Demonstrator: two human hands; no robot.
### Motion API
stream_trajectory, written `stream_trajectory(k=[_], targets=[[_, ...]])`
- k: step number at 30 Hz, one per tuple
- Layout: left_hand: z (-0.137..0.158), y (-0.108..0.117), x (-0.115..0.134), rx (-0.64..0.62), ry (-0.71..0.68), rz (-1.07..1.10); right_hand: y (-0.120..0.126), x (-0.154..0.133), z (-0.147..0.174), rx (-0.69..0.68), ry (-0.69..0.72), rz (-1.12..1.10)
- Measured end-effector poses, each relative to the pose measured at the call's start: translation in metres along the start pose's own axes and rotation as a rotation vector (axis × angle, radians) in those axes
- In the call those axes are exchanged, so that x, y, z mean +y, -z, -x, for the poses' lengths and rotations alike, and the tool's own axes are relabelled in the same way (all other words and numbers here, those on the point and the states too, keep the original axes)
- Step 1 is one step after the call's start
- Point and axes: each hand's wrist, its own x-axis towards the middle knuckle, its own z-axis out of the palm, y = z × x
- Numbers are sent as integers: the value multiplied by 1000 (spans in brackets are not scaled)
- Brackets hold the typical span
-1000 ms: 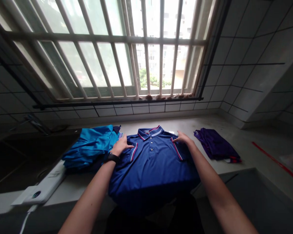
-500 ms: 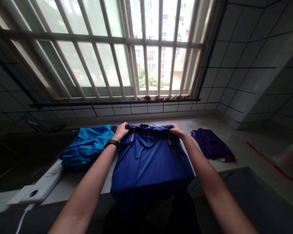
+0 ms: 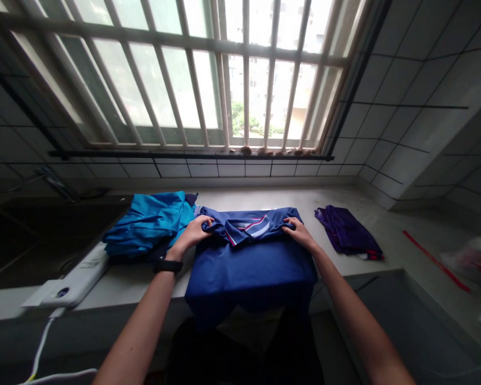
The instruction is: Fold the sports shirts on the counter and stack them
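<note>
A blue polo shirt (image 3: 252, 272) lies on the counter in front of me, its lower part hanging over the front edge. Its striped collar (image 3: 246, 230) is folded toward me. My left hand (image 3: 194, 232), with a black band on the wrist, pinches the shirt at the left of the collar. On the right, my right hand (image 3: 299, 231) grips the cloth between thumb and fingers. Left of the shirt sits a pile of bright blue clothing (image 3: 152, 222). A folded purple garment (image 3: 348, 230) rests to the right.
A white power strip (image 3: 70, 283) with a cable lies at the front left, beside a dark sink (image 3: 32, 235) with a tap. A red strip (image 3: 436, 261) and a clear plastic bag (image 3: 475, 259) are at the right. Behind the counter is a barred window (image 3: 176, 91).
Both hands have come toward me with the shirt's shoulders, folding the collar over the front. More of the shirt's upper part now lies flat behind the hands. The view has tilted slightly.
</note>
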Motion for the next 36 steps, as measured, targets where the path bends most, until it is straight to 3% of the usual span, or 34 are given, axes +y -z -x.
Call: stream_trajectory(k=[3,6,8,10,12,14,16,19,23,29,33,36], targets=[[5,-4,-1,-35,8,-76,-1,-4,1,-45,11,18],[6,5,11,150,61,-59,10,-22,-3,-18,42,8],[14,15,21,285,70,6,22,-35,2,93,86,-18],[33,24,28,320,37,67,36,-43,18,176,148,-54],[60,25,28,219,-11,80,45,-42,44,92,204,-76],[87,17,19,25,-45,50,47,-31,74,-143,218,-54],[107,0,7,-74,-20,-17,39,-16,96,-301,194,11],[114,-25,-8,-43,29,-92,18,4,107,-270,158,163],[89,-39,-15,-11,23,-152,-3,12,85,-162,87,366],[12,-37,-21,22,58,-242,-9,7,21,-180,12,564],[-36,-30,-12,66,114,-253,-9,-9,-27,-179,-68,593],[-44,-15,-1,132,114,-252,-4,-23,-38,-140,-58,494]])
